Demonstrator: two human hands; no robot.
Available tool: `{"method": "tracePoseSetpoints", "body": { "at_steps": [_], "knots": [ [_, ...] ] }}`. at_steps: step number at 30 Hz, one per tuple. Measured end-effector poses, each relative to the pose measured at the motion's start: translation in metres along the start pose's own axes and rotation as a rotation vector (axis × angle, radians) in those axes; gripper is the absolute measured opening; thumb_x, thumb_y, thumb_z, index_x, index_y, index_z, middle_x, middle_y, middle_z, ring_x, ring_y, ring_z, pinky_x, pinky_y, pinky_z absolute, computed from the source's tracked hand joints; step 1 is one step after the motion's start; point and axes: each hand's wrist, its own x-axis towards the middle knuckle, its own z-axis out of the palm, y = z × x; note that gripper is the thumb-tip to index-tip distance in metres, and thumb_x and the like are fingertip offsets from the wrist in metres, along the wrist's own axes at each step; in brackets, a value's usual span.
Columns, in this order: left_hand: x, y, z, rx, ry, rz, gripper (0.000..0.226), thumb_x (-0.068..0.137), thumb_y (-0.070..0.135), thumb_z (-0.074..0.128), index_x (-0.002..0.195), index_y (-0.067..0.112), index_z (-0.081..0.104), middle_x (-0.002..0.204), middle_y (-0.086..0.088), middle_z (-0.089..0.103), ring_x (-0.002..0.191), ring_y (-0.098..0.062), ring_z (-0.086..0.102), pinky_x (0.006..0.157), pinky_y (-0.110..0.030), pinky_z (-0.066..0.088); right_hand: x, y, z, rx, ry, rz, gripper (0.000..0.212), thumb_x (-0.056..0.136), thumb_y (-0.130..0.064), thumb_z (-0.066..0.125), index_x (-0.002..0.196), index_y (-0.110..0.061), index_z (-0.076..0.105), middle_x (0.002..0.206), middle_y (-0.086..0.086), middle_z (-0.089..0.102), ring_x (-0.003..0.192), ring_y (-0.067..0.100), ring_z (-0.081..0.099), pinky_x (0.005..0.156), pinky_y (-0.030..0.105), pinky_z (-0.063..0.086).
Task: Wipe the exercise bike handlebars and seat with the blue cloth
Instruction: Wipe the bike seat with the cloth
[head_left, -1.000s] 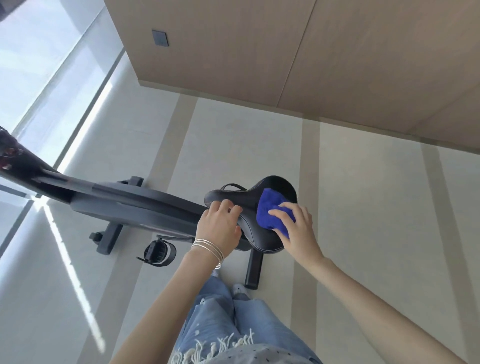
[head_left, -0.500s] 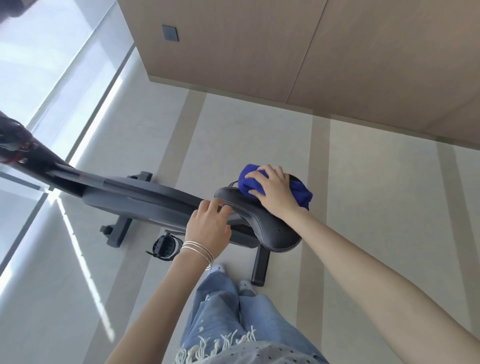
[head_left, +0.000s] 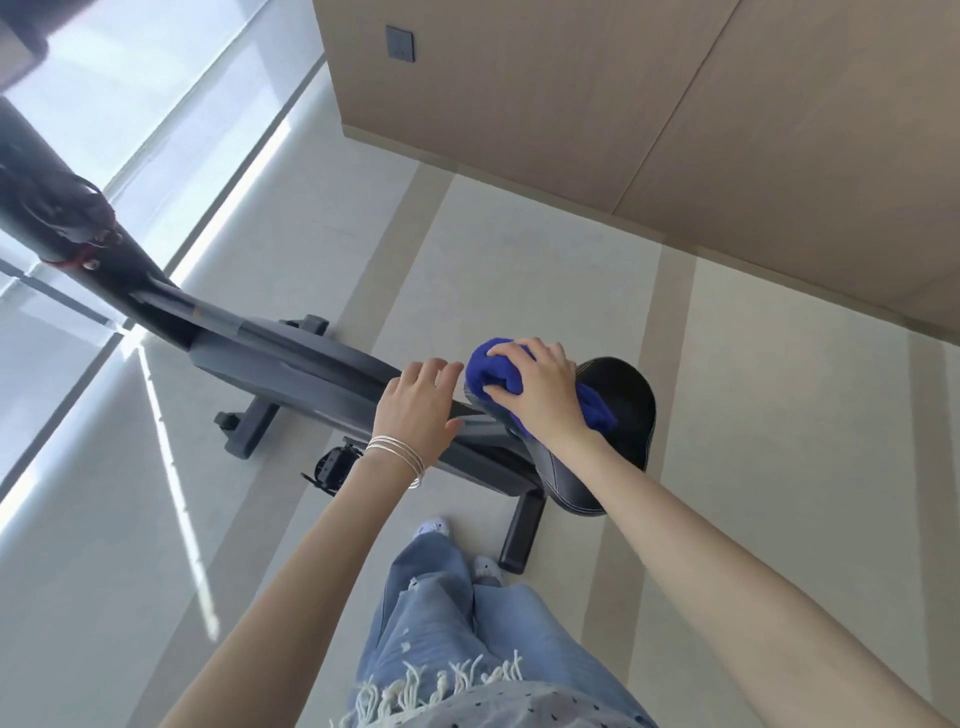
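At the centre of the frame, the right hand presses a bunched blue cloth onto the narrow front end of the black seat of the exercise bike. Its grip is curled over the cloth, fingers on top and thumb tucked at the near edge, so the cloth is pinned between palm and saddle; a fold of the cloth trails out from under the wrist toward the right, lying across the saddle's wide part. Just to the left of it, the left hand rests flat on the bike's dark frame where it meets the seat nose, fingers together and extended, not wrapped round anything that can be seen; thin silver bangles circle that wrist. The two hands are near each other but apart. The seat's wide rear end shows at the right of the right hand, with pale stitching along its lower edge. The bike's frame runs from the seat toward the upper left of the frame, where a dark post with a red cord rises past the window. A pedal hangs below the left wrist, and the rear stabiliser foot stands on the pale floor. At the bottom centre are frayed blue jeans and the toes of light shoes. A wood-panelled wall fills the upper right.
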Motion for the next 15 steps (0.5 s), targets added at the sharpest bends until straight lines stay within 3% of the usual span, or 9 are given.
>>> {"method": "tracePoseSetpoints", "body": {
  "at_steps": [2, 7, 10, 15],
  "knots": [
    [0.011, -0.005, 0.003, -0.017, -0.031, 0.018, 0.068, 0.081, 0.035, 0.067, 0.138, 0.019, 0.033, 0.139, -0.002, 0.043, 0.126, -0.025, 0.041, 0.1, -0.037, 0.039, -0.007, -0.002, 0.0, -0.046, 0.021, -0.025, 0.037, 0.078, -0.029, 0.069, 0.113, -0.022, 0.061, 0.119, 0.003, 0.059, 0.103, 0.031, 0.049, 0.082, 0.042, 0.042],
    [0.031, -0.016, 0.01, -0.039, -0.078, 0.104, 0.075, 0.075, 0.039, 0.072, 0.138, 0.021, 0.035, 0.137, -0.001, 0.047, 0.125, -0.025, 0.043, 0.102, -0.038, 0.038, -0.079, 0.044, -0.018, -0.174, 0.091, -0.285, 0.042, 0.058, -0.016, 0.08, 0.099, -0.02, 0.069, 0.104, 0.003, 0.066, 0.095, 0.025, 0.049, 0.07, 0.039, 0.044],
    [0.039, -0.015, 0.013, -0.04, -0.088, 0.192, 0.071, 0.075, 0.039, 0.072, 0.135, 0.022, 0.038, 0.134, 0.001, 0.05, 0.123, -0.023, 0.045, 0.1, -0.037, 0.038, -0.094, 0.058, -0.026, -0.148, 0.118, -0.197, 0.043, 0.058, -0.016, 0.082, 0.099, -0.02, 0.07, 0.103, 0.002, 0.066, 0.094, 0.022, 0.047, 0.069, 0.038, 0.046],
    [0.049, -0.011, 0.017, -0.06, -0.086, 0.266, 0.061, 0.075, 0.036, 0.071, 0.129, 0.022, 0.046, 0.129, 0.002, 0.054, 0.119, -0.021, 0.049, 0.098, -0.034, 0.039, -0.067, 0.026, -0.015, -0.073, 0.154, 0.024, 0.038, 0.064, -0.021, 0.082, 0.1, -0.019, 0.07, 0.104, 0.004, 0.066, 0.092, 0.033, 0.056, 0.07, 0.043, 0.046]
  ]
}}
